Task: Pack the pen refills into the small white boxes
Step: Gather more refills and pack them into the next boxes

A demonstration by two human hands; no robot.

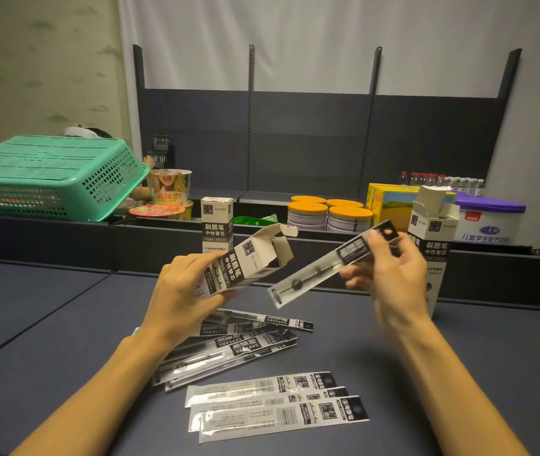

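A small white box [245,264] is gripped round its lower body by the left hand [183,291], fingers curled about it, and is held tilted above the counter [459,357] with its open flaps turned up and to the right. A pen refill [331,268] in a clear sleeve is pinched near its far, black-printed end by the right hand [390,274], its near end pointing down and left, just beside the box but not yet inside. The step is judged to be insertion: the flaps should be kept spread, the sleeve's near end brought round to the mouth, lined up with the box's long axis and slid in straight, so that the thin plastic is not buckled. The refill is long, flat and narrow, a dark rod showing through the clear film. More refills [229,350] are piled near the left forearm, and three more packets [278,406] lie printed side up nearer still.
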